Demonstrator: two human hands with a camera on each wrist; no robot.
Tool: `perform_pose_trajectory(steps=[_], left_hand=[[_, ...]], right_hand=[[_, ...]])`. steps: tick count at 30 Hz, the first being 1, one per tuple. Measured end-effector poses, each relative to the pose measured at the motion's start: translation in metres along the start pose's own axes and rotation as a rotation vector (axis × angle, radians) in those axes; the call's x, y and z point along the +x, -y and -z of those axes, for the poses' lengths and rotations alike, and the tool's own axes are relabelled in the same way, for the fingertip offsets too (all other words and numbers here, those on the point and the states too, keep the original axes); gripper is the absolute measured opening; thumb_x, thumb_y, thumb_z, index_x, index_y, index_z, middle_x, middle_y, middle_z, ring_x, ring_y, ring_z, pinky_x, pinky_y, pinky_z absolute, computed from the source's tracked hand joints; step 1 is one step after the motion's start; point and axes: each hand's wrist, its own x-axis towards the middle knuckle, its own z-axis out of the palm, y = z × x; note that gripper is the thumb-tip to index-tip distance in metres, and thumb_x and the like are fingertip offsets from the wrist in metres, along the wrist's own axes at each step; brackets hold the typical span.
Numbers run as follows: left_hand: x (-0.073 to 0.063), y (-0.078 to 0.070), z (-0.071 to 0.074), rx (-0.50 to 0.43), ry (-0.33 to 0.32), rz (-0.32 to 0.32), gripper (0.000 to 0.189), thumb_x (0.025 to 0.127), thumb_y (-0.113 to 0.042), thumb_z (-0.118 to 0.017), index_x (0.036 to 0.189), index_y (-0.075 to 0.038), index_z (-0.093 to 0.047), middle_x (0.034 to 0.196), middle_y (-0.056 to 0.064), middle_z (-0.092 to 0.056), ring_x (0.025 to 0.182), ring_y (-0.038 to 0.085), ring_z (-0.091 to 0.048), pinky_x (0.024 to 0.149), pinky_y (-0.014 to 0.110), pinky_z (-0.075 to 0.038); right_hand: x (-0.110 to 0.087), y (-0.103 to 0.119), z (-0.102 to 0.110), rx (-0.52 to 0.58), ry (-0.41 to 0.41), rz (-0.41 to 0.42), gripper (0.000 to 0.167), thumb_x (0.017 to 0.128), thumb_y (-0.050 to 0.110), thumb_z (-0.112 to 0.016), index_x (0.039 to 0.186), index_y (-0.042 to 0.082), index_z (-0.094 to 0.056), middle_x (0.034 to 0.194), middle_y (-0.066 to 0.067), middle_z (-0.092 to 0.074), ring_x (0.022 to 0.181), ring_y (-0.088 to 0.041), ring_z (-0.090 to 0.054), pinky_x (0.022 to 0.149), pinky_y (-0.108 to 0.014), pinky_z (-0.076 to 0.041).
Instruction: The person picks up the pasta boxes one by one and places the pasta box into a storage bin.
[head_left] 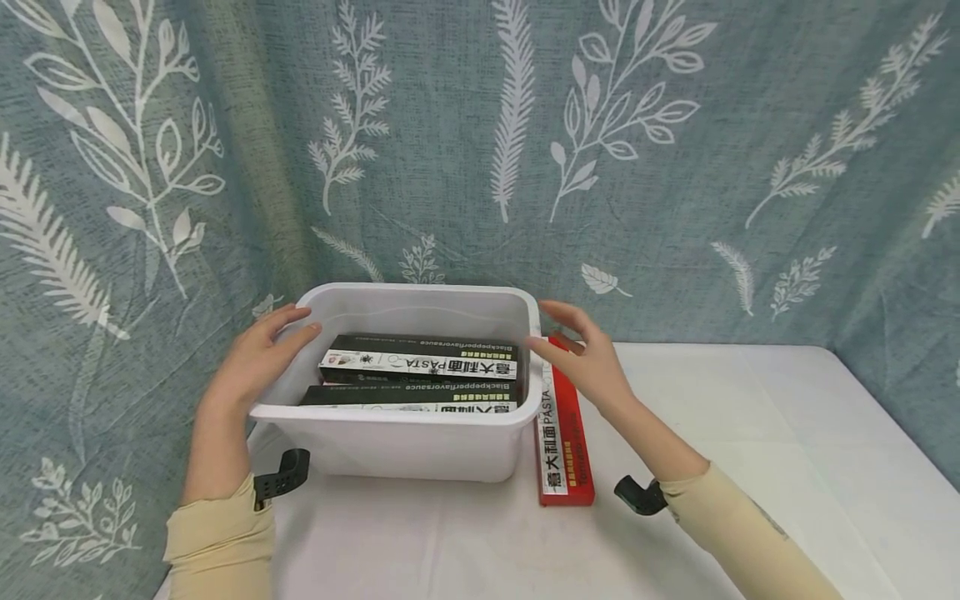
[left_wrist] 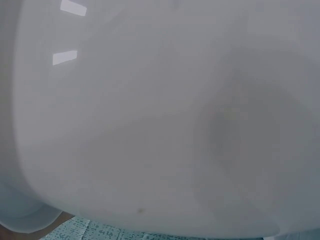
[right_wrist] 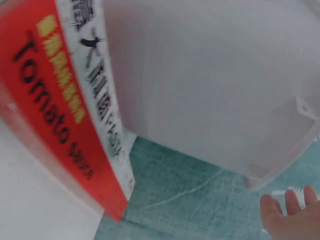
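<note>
A white plastic tub stands on the table, holding black boxes of pasta labelled black pepper sauce. My left hand is at its left rim, thumb and fingers spread, fingertips overlapping the rim. At the right rim, my right hand has its fingers loosely bent and parted, with the thumb tip near the edge. Under that hand lies a red box of tomato sauce pasta, along the tub's right side. The tub's wall fills most of the left wrist view. Right-hand fingers show beside the tub's end in the right wrist view.
A white cloth covers the table, which extends to the right of the tub. A blue-green curtain with white leaf prints hangs close behind the tub and along the left side. Black wrist straps are on both forearms.
</note>
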Motion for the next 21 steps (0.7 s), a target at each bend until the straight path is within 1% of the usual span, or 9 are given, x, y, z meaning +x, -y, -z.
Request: perform_pose_trajectory(steps=[5,8,15,21], left_hand=[[0.000,0.001,0.001,0.003,0.005,-0.003,0.076,0.099,-0.055,-0.043,0.153,-0.003,-0.027,0.162,0.018,-0.005,0.143,0.050,-0.007,0.105,0.072,-0.017],[0.000,0.002,0.001,0.007,0.005,-0.007,0.076,0.100,-0.054,-0.042,0.153,-0.003,-0.027,0.162,0.018,-0.005,0.143,0.051,-0.007,0.104,0.072,-0.017],[-0.001,0.001,0.001,0.008,0.010,-0.008,0.076,0.100,-0.054,-0.042,0.153,-0.002,-0.026,0.162,0.019,-0.005,0.143,0.051,-0.006,0.104,0.073,-0.017],[0.000,0.000,0.001,0.013,0.010,-0.015,0.075,0.101,-0.053,-0.041,0.153,-0.001,-0.026,0.161,0.019,-0.004,0.142,0.052,-0.006,0.103,0.073,-0.017]], right_hand=[[-0.009,-0.008,0.009,0.002,-0.035,-0.008,0.060,0.089,0.028,-0.074,0.142,0.017,-0.048,0.142,-0.002,-0.049,0.131,-0.019,-0.044,0.108,-0.038,-0.039],[-0.015,-0.014,0.014,0.011,-0.040,-0.038,0.063,0.089,0.026,-0.074,0.144,0.015,-0.045,0.144,-0.002,-0.047,0.133,-0.021,-0.042,0.108,-0.039,-0.039],[-0.032,-0.029,0.021,0.025,-0.037,-0.202,0.074,0.089,0.027,-0.074,0.149,0.013,-0.034,0.151,-0.005,-0.037,0.138,-0.026,-0.035,0.109,-0.041,-0.037],[-0.044,-0.045,0.021,0.021,-0.043,-0.301,0.080,0.088,0.026,-0.074,0.151,0.012,-0.028,0.154,-0.006,-0.031,0.140,-0.030,-0.030,0.111,-0.044,-0.034]])
